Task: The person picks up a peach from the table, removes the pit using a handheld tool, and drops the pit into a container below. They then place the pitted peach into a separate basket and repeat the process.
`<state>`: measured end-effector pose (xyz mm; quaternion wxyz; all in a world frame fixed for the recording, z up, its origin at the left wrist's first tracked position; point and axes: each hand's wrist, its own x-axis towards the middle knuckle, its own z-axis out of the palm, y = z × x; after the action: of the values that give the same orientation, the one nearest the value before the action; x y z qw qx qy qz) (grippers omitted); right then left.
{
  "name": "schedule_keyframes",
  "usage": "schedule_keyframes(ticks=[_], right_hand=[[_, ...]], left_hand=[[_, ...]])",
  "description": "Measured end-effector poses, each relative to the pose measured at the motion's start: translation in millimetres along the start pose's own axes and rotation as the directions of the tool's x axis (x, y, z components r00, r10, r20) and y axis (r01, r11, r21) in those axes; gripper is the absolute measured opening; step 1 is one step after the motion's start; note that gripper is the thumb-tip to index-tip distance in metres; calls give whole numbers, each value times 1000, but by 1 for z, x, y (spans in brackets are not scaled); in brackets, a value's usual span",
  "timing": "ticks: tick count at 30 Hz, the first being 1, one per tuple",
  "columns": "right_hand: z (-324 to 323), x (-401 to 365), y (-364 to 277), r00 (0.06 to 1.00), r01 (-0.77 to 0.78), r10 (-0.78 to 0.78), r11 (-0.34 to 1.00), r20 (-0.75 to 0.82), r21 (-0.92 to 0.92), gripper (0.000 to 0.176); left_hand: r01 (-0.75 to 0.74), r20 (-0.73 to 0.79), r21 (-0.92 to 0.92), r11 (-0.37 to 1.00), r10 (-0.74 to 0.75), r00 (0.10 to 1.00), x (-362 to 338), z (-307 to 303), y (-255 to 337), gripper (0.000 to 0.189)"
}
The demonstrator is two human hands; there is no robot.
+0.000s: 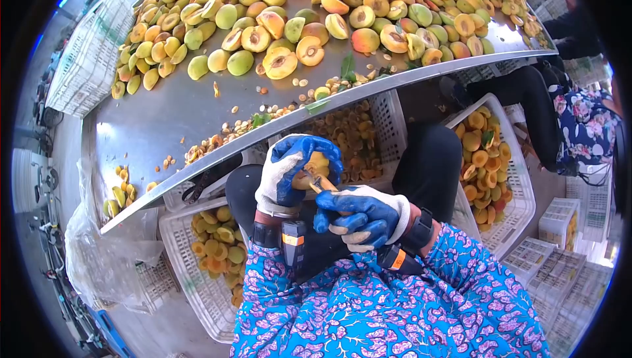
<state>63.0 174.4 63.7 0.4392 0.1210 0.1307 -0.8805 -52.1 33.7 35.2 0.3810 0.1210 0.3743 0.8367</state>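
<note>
Both my hands wear blue-coated white gloves and meet just below the table's edge. My left hand (296, 170) is wrapped round a yellow-orange fruit (318, 164), partly covered by the fingers. In my right hand (365, 216) is a small tool with a light wooden handle (327, 190), gripped in closed fingers. The tool's tip touches the fruit's lower side; its exact shape is hard to make out. Above the hands, the metal table (158, 124) carries a large heap of whole and halved fruit (280, 62), with loose stones (247, 123) near its front edge.
Crates of cut fruit stand at lower left (178, 246) and right (520, 193), and another (393, 121) is under the table edge. A plastic bag (89, 246) hangs at left. Another person (579, 118) sits at the right. Stacked crates (92, 55) stand upper left.
</note>
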Motion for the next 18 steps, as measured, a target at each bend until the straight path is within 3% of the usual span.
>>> schedule_keyframes(ticks=[1, 5, 6, 10, 14, 18], right_hand=[[0, 1, 0, 1000, 13, -13, 1000, 3, -11, 37], [6, -4, -6, 975, -88, 23, 955, -222, -284, 38], [-4, -4, -6, 993, -93, 85, 990, -78, -107, 39], [-7, 1, 8, 997, -50, 33, 969, 75, 241, 43], [-8, 1, 3, 998, -42, 41, 999, -37, -9, 42], [-17, 12, 19, 959, -6, -89, 943, 270, 333, 42]], left_hand=[[8, 8, -9, 1000, -8, 1000, 0, 1, 1, 36], [130, -10, 16, 991, -130, 991, 1, 1, 4, 34], [134, 20, 0, 991, -134, 991, 0, 1, 5, 33], [160, 67, -76, 984, -155, 986, -1, 2, 9, 34], [141, 13, -45, 989, -140, 990, 0, 4, 7, 34], [97, 68, -58, 994, -93, 993, 1, -4, 0, 36]])
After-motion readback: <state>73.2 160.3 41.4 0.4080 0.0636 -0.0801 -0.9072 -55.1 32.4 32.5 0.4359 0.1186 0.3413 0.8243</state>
